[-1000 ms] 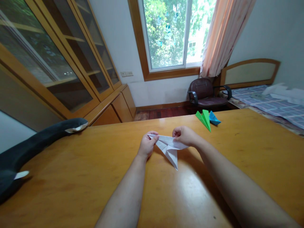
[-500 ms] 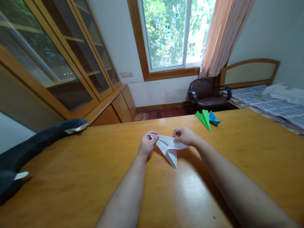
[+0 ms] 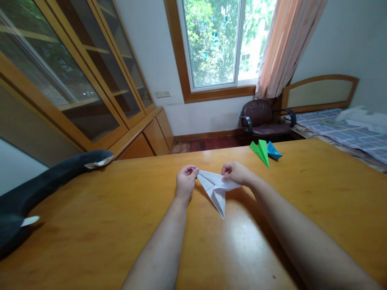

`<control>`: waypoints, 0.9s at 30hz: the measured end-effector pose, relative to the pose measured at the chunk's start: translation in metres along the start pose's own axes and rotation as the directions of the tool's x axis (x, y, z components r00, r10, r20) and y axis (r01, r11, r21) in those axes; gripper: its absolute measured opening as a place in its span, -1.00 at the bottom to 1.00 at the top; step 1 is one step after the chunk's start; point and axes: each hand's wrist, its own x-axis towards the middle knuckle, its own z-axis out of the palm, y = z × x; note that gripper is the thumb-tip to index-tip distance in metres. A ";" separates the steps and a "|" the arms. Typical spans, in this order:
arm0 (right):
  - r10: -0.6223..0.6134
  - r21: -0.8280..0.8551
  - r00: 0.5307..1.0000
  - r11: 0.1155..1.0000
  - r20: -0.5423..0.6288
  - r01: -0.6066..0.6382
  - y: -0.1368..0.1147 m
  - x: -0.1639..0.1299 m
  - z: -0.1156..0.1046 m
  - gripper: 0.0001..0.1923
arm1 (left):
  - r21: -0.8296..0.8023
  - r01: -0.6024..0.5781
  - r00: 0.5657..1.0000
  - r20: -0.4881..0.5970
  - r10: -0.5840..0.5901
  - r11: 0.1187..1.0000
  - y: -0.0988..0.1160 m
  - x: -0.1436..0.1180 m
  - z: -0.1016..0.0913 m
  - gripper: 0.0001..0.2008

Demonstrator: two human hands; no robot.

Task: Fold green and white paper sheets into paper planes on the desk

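Note:
A folded sheet of white paper [image 3: 215, 189] is held between both hands just above the wooden table [image 3: 99, 225]. Its left tip is pinched between the thumb and fingers of my left hand [image 3: 186, 182]. Closed on the upper right edge of the paper is my right hand [image 3: 237, 174], whose fingertips are partly hidden. Creases meet near the paper's middle, and one pointed flap hangs down toward me.
Near the table's far edge lie a green paper plane [image 3: 261, 152] and a blue folded paper boat [image 3: 273, 151]. A dark plush toy [image 3: 60, 173] rests along the left side. Beyond the table stand a brown armchair [image 3: 260, 117] and a bed [image 3: 320, 125].
My left hand has shifted slightly left along the paper's tip, its thumb now nearer the end. My right hand keeps its hold. The view has moved very slightly.

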 end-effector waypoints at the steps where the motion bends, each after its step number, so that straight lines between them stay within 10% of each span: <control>1: 0.000 0.004 1.000 1.000 0.004 0.000 0.000 0.000 0.000 -0.85 | 0.018 -0.012 1.000 -0.007 0.012 1.000 0.000 0.000 0.000 -0.65; 14: 0.037 0.015 0.999 0.999 0.035 -0.037 0.005 0.001 0.002 -0.85 | 0.140 -0.088 0.995 -0.023 0.092 0.986 -0.002 0.001 -0.002 -0.69; 27: 0.011 -0.003 1.000 1.000 -0.001 -0.011 0.002 0.001 0.004 -0.86 | 0.237 -0.158 0.986 0.089 0.140 0.958 -0.005 -0.015 0.011 -0.30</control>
